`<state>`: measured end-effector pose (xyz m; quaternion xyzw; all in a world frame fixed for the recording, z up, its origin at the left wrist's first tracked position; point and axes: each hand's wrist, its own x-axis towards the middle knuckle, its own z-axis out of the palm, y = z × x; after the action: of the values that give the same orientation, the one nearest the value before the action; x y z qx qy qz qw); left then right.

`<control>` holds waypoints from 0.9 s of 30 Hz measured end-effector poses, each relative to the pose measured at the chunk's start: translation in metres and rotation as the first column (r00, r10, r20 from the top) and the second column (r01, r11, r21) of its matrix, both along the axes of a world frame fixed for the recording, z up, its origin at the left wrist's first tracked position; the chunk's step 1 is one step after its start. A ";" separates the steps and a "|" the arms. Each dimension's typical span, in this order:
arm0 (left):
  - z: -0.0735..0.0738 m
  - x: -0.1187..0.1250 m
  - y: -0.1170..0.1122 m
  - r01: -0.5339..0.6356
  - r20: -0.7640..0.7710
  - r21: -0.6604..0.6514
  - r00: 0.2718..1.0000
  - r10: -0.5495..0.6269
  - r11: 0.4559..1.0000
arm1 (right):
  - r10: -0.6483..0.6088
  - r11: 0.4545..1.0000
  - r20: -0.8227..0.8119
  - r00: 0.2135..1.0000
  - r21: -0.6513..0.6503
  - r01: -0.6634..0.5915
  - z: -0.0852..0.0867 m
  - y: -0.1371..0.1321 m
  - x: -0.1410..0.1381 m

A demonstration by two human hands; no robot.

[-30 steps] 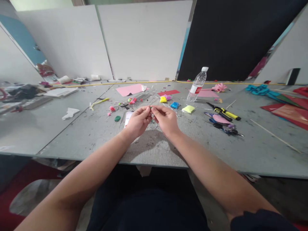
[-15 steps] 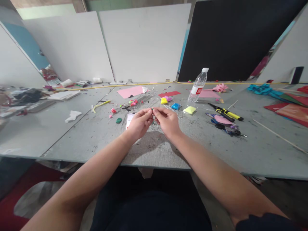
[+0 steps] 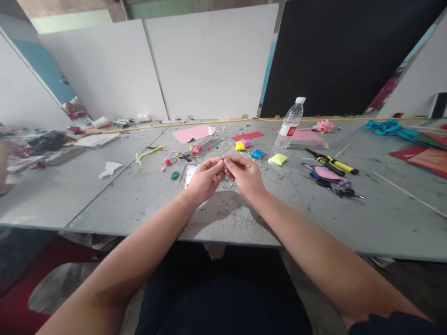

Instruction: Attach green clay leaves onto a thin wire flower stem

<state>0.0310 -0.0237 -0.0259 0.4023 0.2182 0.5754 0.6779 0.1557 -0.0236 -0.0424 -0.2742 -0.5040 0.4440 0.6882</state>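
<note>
My left hand point(image 3: 206, 178) and my right hand point(image 3: 247, 177) meet above the table, thumbs and fingertips pinched together. Between the tips a bit of green clay point(image 3: 224, 160) shows, mostly covered by the fingers. Just beneath them is a coil of thin wire point(image 3: 226, 183); whether it hangs from the fingers or lies on the table I cannot tell. A phone point(image 3: 189, 175) is partly hidden behind my left hand. To its left sits a green clay lump point(image 3: 175, 175). Beyond the hands are small packets of yellow clay point(image 3: 240, 146), blue clay point(image 3: 257, 154) and pale yellow clay point(image 3: 278, 159).
A water bottle point(image 3: 290, 123) stands behind the packets. Yellow-black pliers point(image 3: 331, 163) and other tools lie right. Pink paper point(image 3: 192, 133), red paper point(image 3: 247, 136) and a white scrap point(image 3: 110, 170) lie about. Another person's hand point(image 3: 3, 160) shows at the left edge.
The view has shifted slightly, so everything sits a little further right. Another person's hand has come in at the left edge. My hands keep the same pinch.
</note>
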 end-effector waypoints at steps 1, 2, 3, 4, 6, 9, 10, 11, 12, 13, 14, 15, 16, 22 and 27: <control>0.000 0.000 0.000 0.000 0.001 0.001 1.000 0.000 1.000 | -0.002 1.000 0.003 1.000 -0.004 0.002 0.000 0.000 0.000; -0.001 0.000 0.000 0.002 0.004 0.003 1.000 -0.002 1.000 | -0.003 1.000 0.005 1.000 -0.008 0.003 0.000 0.000 0.000; -0.001 0.000 0.000 0.004 0.009 0.004 1.000 -0.004 1.000 | -0.005 1.000 0.006 1.000 -0.011 0.005 0.001 0.000 -0.001; -0.001 0.000 0.000 0.006 0.013 0.006 1.000 -0.006 1.000 | -0.008 1.000 0.006 1.000 -0.012 0.008 0.000 0.000 -0.001; 0.000 0.000 0.000 0.008 0.013 0.008 1.000 -0.008 1.000 | -0.012 1.000 0.006 1.000 -0.007 0.012 0.000 0.000 -0.001; 0.000 -0.001 0.001 0.008 0.004 0.016 1.000 -0.009 1.000 | -0.015 1.000 0.013 1.000 0.016 0.015 -0.002 0.001 -0.001; 0.000 -0.001 0.001 0.012 0.003 0.022 1.000 -0.012 1.000 | -0.016 1.000 0.015 1.000 0.026 0.015 -0.002 0.001 -0.001; 0.000 -0.002 0.001 0.017 0.002 0.027 1.000 -0.017 0.999 | -0.017 0.999 0.019 1.000 0.033 0.016 -0.002 0.001 0.000; -0.001 -0.002 0.001 0.023 0.002 0.029 1.000 -0.023 0.999 | -0.020 0.999 0.023 1.000 0.037 0.019 -0.002 0.001 0.000; -0.001 -0.002 0.001 0.028 0.002 0.030 1.000 -0.028 0.999 | -0.022 0.999 0.026 0.999 0.040 0.021 -0.002 0.001 0.000; -0.001 -0.003 0.002 0.031 0.002 0.030 1.000 -0.031 0.999 | -0.023 0.999 0.029 0.999 0.043 0.021 -0.001 0.001 -0.001; -0.001 -0.003 0.002 0.032 0.000 0.029 0.999 -0.032 0.999 | -0.024 0.999 0.029 0.999 0.048 0.022 0.000 0.000 -0.001; -0.001 -0.003 0.002 0.032 -0.001 0.029 1.000 -0.032 0.999 | -0.024 0.998 0.030 0.999 0.053 0.023 0.000 0.000 -0.001; 0.001 -0.002 0.001 0.022 -0.009 0.039 1.000 -0.022 0.999 | -0.018 0.998 0.032 0.999 0.053 0.016 0.002 -0.001 -0.002; 0.003 -0.001 -0.002 0.036 -0.026 0.074 0.999 -0.034 0.997 | -0.003 0.999 0.035 0.999 0.045 0.002 0.003 -0.002 -0.002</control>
<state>0.0305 -0.0258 -0.0233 0.4382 0.1981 0.5660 0.6697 0.1538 -0.0261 -0.0391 -0.2672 -0.5255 0.4269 0.6857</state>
